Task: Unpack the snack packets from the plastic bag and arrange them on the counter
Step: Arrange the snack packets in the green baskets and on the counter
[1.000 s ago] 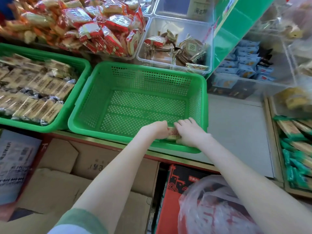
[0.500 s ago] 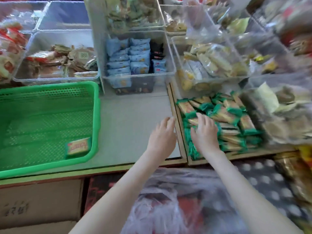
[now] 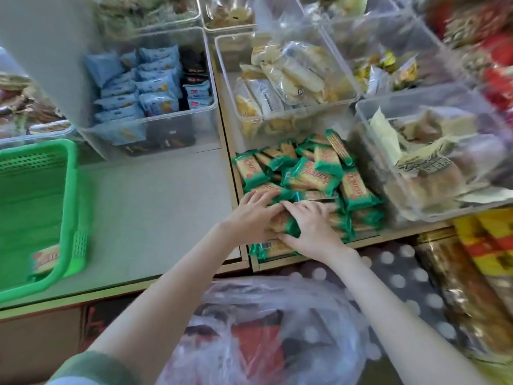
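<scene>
Grey tabletop (image 3: 155, 207) carried crowded bins. We found left grip (image 3: 251, 215) and right grip (image 3: 309, 226) clasping green packets (image 3: 285, 226). We judged these light, slippery and crushable, best held broadside.

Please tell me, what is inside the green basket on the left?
One snack packet lies in the green basket, at its near right corner. The basket's left part is cut off by the frame, so anything there cannot be seen.

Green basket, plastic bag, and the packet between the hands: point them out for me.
green basket (image 3: 72, 195), head view, on its right-hand rim.
plastic bag (image 3: 277, 309), head view, on its crumpled upper surface.
packet (image 3: 287, 227), head view, on its green end.
</scene>
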